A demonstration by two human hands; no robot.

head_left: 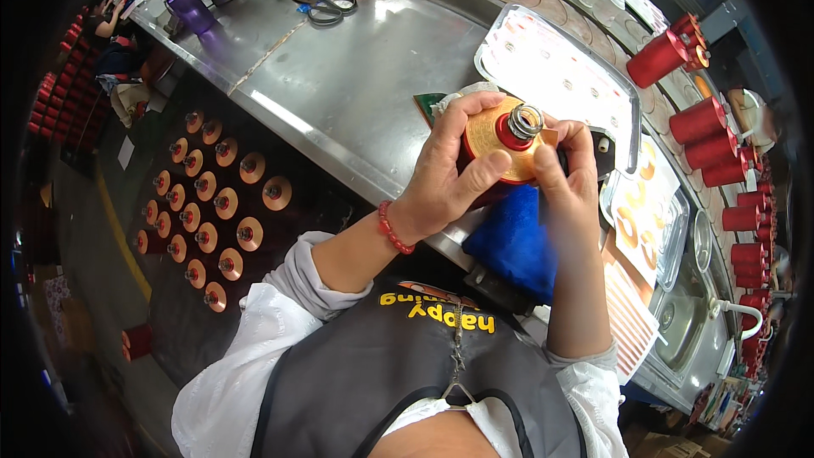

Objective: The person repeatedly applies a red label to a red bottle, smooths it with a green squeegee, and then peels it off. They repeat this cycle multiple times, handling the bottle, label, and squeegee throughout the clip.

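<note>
Now | both hands grip red-gold bottle point(502, 146) | left hand point(449, 174) wraps side | right hand point(566, 178) pinches neck

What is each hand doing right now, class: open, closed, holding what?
Left hand: closed around the red bottle, thumb on its gold top.
Right hand: fingertips pinched at the bottle's gold top edge, beside the metal neck.

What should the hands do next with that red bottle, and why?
Probably press the gold label flat. The left hand grips the red bottle while the right hand's fingertips pinch the gold label at the shoulder, near the metal cap.
</note>
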